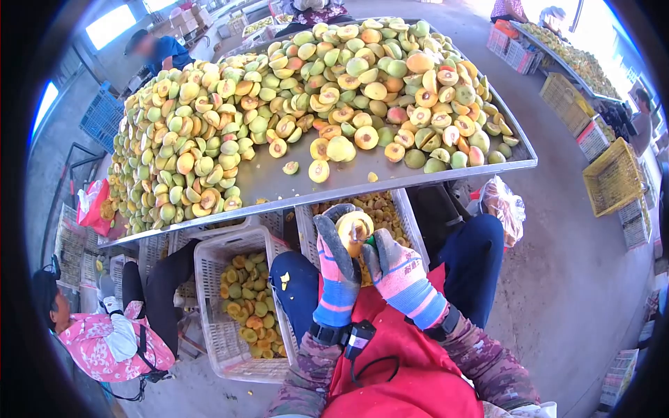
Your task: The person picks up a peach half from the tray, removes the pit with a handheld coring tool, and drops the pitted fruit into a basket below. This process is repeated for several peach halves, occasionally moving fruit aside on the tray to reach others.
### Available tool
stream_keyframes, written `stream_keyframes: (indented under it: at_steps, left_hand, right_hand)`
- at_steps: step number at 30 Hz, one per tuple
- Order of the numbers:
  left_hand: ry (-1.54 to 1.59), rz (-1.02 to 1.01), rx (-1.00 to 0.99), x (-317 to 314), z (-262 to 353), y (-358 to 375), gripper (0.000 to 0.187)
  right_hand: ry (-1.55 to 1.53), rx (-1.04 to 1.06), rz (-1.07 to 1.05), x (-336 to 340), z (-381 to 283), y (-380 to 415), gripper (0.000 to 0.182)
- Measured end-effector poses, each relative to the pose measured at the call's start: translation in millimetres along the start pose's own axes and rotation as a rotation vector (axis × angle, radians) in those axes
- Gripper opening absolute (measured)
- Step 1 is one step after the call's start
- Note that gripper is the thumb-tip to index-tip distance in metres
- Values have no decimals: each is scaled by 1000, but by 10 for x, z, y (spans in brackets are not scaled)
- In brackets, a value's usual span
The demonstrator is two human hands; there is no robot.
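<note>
In front of my lap, my left hand (336, 261), in a pink, blue and grey glove, is closed around a yellow peach half (354, 228) with its cut face showing. My gloved right hand (405, 273) is closed on a small tool with a green handle (371, 241), held against the peach half; its working end is mostly hidden. Just beyond both hands is a metal-edged table (279, 182) heaped with peach halves (327, 83). Several loose halves, one of them a cut half (318, 171), lie near its front edge.
Below the table stand a white crate (209, 306) of peach halves and another crate (411, 216) holding yellow pieces. A person in a pink floral top (115, 341) sits at left; another person (167, 52) is behind the heap. Yellow crates (613, 177) stand at right.
</note>
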State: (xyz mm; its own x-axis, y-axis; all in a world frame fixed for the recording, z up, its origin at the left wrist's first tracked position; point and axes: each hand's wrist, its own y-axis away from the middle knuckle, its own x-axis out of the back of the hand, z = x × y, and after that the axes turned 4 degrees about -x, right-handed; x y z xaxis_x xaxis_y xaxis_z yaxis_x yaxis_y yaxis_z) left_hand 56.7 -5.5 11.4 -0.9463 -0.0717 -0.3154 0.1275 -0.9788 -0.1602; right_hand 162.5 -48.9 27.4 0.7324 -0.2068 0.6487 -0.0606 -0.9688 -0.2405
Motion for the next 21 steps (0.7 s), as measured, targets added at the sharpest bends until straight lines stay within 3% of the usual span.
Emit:
stream_keyframes:
  at_steps: [4,5,9,12,14,15,16,18,19,21]
  left_hand:
    - [-93,82,-81,-108,197,110,54]
    - [203,162,197,-34,125,56,54]
    - [265,149,146,61,4,76,57]
    - [-4,123,20,129,46,139,49]
    - [-637,-41,-423,176,189,158,34]
    - [-572,-84,-267,367,-69,115,33]
    - [-53,19,-173,303,-77,114,28]
    - [-139,177,-230,268,-220,116,24]
    - [-264,273,-330,91,-34,141,21]
    - [-60,176,-191,94,198,145,24]
  right_hand:
    - [97,-15,-103,-46,2,53,19]
    - [99,-16,-104,-42,-5,64,19]
    - [-20,53,-109,-43,-5,89,30]
    - [-99,95,-197,-38,47,130,35]
    - [-189,184,-197,-11,30,112,41]
    - [-179,128,-298,43,1,89,42]
    - [-166,81,-390,80,-31,58,43]
    - [-220,147,-254,-88,38,64,30]
    - [-242,138,-297,-142,85,55,31]
    - [-289,126,-386,-184,136,29,32]
